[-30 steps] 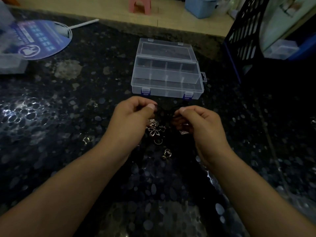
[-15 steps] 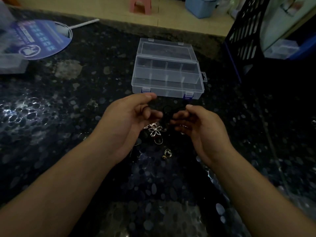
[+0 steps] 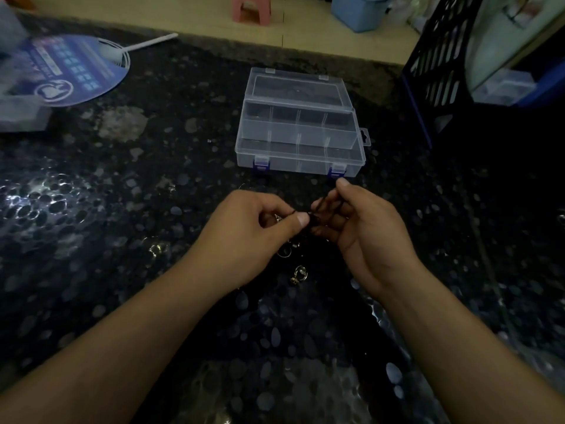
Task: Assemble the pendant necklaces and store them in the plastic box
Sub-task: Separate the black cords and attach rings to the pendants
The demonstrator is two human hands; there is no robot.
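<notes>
Worktop [image 3: 91, 209]: dark, speckled and glossy, carrying everything below.
Loose pendants [image 3: 298, 275]: small metal pieces lying on the worktop just under and between the two hands.
Left hand [image 3: 244, 237]: fingers curled, thumb pressed to forefinger, pinching the black cord; a small metal pendant glints inside its fingers.
Right hand [image 3: 360, 228]: fingers curled round the other part of the same cord, forefinger raised toward the box.
Black cord [image 3: 316, 206]: thin, looped between the two hands, held above the loose pendants.
Plastic box [image 3: 301, 160]: clear, with blue latches, lid open and lying back; it sits just beyond the hands, with dividers forming compartments. Contents too dim to tell.
Hand fan [image 3: 67, 68]: round, blue, far left.
Black crate [image 3: 437, 56]: lattice-sided, far right.
</notes>
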